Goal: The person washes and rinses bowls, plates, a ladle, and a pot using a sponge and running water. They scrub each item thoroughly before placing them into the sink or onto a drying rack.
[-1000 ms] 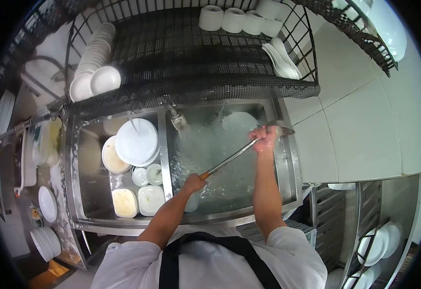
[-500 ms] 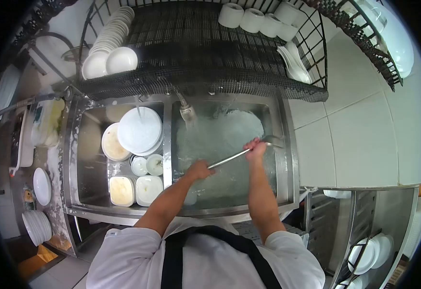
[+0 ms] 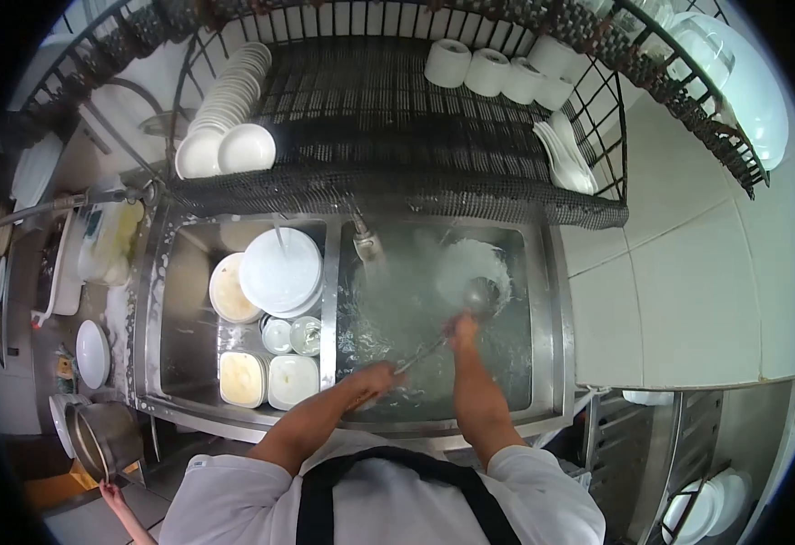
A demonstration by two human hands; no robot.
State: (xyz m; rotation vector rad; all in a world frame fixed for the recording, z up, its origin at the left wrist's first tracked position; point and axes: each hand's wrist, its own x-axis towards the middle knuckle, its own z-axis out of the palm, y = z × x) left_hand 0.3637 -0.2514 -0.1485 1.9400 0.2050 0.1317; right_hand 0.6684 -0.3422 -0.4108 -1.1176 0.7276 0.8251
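My left hand (image 3: 375,379) is closed round the lower end of a long metal handle. My right hand (image 3: 460,329) grips the same handle higher up, close to the rounded bowl of the ladle (image 3: 481,296). Both hands are over the cloudy water of the right sink basin (image 3: 543,318). The ladle's bowl is at the water, beside a patch of white foam (image 3: 459,261). Water comes from a metal tap (image 3: 368,245) at the back of this basin.
In the left basin stand stacked white plates (image 3: 279,263), small bowls (image 3: 306,335) and square dishes (image 3: 243,379) under a running stream. A black rack (image 3: 397,195) with dishes and cups hangs above. At lower left another person's hand (image 3: 111,490) holds a metal pot (image 3: 111,436).
The ladle's bowl has moved left and towards me, down to the water, with both hands still on the handle. The other person's hand and the pot have appeared at lower left.
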